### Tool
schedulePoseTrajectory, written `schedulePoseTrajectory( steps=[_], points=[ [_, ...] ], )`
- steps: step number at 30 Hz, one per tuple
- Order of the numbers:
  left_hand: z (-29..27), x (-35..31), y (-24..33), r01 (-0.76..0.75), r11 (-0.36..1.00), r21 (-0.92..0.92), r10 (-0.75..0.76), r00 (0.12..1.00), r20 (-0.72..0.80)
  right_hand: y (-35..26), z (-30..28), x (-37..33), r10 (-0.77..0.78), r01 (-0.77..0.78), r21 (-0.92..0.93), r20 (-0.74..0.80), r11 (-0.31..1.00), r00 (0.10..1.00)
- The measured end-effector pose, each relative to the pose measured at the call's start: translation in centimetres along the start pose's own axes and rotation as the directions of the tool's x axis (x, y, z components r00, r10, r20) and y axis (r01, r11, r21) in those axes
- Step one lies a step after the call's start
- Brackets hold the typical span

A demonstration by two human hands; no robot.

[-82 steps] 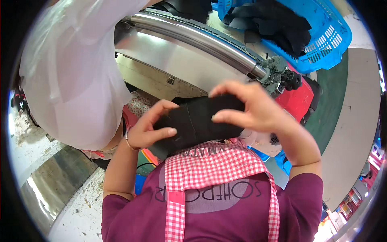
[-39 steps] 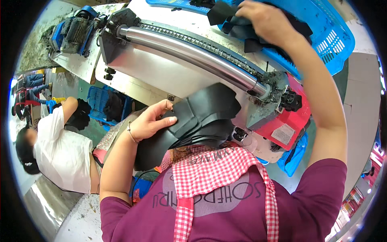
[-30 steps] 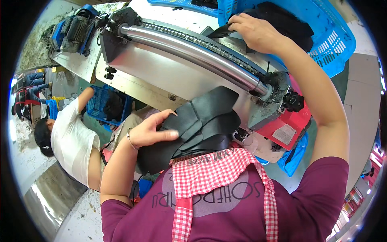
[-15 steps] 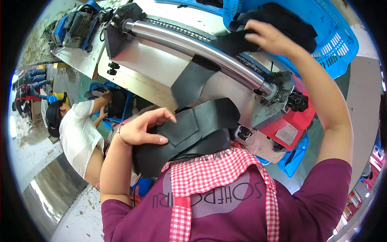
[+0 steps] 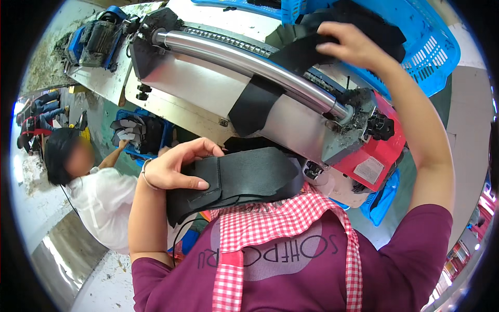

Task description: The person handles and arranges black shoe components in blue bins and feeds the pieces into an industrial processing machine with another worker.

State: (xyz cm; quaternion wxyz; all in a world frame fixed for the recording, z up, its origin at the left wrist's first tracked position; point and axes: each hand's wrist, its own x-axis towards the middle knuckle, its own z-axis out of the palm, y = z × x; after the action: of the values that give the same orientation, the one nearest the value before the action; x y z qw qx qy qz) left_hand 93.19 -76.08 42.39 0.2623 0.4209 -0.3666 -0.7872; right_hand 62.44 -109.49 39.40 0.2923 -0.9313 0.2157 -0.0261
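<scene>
black pieces sit stacked in your left hand, clamped, likely against slipping, near your apron; your right hand, fingers parted, is beside a black strip behind the metal roller, the blue basket near, probably for easy reach.

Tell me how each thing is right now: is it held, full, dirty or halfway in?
Overlapping stack of thin black leathery pieces: held in the bare left hand.
Bare right hand: thumb and fingers apart near black material; grip unclear.
Flat black piece: partly out in front, upper end hidden beneath the long shiny metal roller.
Big blue plastic basket: partly filled.
Blue-and-grey motor: dirty.
</scene>
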Motion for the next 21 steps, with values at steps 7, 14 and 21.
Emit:
schedulePoseTrajectory(
  steps=[7,14,21],
  points=[
    [0.6,4.5,-1.0,0.142,0.984,0.104,-0.11,0.958,-0.266,-3.6,-3.6,2.2,-0.131,0.102,-0.09,-0.426,0.991,0.895],
    [0.7,6.0,0.7,0.228,0.95,0.213,-0.156,0.938,-0.31,-2.3,2.0,2.3,-0.205,0.233,-0.476,0.109,0.848,0.973],
    [1.4,1.0,-1.8,0.131,0.991,0.036,-0.117,0.958,-0.262,2.0,-2.1,0.6,0.093,-0.083,0.142,-0.068,0.986,0.993]
  ],
)
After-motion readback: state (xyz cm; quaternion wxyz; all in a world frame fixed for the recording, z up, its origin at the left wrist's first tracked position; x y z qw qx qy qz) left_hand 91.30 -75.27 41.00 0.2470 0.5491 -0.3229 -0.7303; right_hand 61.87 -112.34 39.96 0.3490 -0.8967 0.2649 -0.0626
